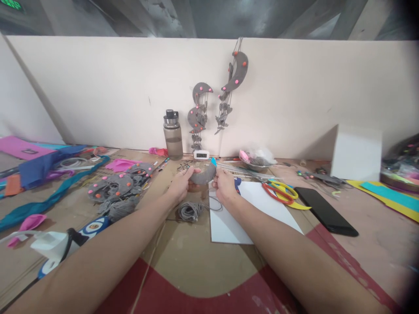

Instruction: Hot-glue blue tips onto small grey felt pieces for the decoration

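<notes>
In the head view, the left hand (179, 185) and right hand (225, 185) are each gripping one end of a grey felt crescent (203, 176), fingers clenched on it, holding it just above the worktop (190, 253). A grey cord coil (190, 211) is lying just below the hands, white paper (248, 213) and scissors (278, 192) to the right.

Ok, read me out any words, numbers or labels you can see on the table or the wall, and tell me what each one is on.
Nothing can be read for certain.
Small white digital clock by the wall: dark digits on its display, too small to read.
Green lit sign at the top left corner: cut off and blurred, unreadable.
Cardboard behind the grey felt crescent, held by the left hand and the right hand: dark print, too blurred to read.
</notes>
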The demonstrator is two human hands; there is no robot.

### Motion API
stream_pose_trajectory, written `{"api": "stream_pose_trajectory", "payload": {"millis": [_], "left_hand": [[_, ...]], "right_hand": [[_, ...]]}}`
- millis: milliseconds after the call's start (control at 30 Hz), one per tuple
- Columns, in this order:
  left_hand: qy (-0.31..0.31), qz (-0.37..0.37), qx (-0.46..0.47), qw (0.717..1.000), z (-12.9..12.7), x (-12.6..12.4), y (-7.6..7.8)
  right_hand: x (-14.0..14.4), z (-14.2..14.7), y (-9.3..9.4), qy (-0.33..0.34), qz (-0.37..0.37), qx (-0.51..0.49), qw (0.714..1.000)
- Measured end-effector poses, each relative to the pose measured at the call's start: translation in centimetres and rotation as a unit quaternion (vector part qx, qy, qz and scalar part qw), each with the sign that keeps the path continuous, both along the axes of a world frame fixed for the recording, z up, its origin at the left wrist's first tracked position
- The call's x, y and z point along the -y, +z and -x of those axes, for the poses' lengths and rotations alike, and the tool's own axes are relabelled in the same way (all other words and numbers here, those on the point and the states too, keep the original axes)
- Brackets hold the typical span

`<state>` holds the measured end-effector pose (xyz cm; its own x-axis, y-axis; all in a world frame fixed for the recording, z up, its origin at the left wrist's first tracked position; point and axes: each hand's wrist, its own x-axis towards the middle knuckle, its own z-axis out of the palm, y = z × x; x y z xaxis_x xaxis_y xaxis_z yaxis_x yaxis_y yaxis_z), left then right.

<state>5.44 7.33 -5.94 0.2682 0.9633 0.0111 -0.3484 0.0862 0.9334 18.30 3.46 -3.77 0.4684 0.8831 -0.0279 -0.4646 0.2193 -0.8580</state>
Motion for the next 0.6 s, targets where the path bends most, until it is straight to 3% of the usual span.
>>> {"api": "stream_pose_trajectory", "payload": {"millis": [600], "left_hand": [[-0.013,0.012,-0.005,1.0,0.11,-0.12,0.1]], "right_hand": [[0.09,0.07,-0.16,0.007,-0.004,0.022,1.0]]}}
